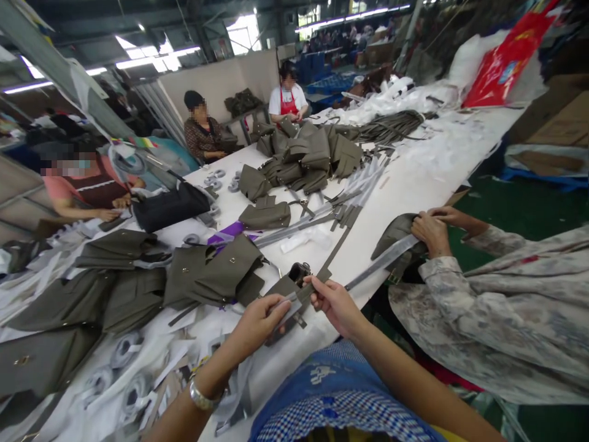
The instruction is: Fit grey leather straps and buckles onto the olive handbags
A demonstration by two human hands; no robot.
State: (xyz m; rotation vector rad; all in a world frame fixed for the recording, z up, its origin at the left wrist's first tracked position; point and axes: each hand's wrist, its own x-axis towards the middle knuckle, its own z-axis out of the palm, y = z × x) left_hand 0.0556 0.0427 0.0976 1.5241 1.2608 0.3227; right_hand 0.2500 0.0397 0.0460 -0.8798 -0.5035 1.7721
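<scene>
My left hand (257, 325) closes its thumb and fingers on an olive strap wrapped in clear film (294, 301), just above the near edge of the table. The strap's bare olive end (317, 279) is pinched between the thumb and fingertips of my right hand (335, 304). Just beyond both hands lies a dark olive piece with a black, shiny fitting (299, 272). Left of my hands, olive bag bodies (214, 270) with small gold fittings lie on the table.
A white table (400, 190) carries a pile of olive bag parts (304, 150), rolls of grey tape (126, 350) and a black bag (170, 205). At right, a co-worker's hands (432, 230) handle an olive piece. Several people sit across the table.
</scene>
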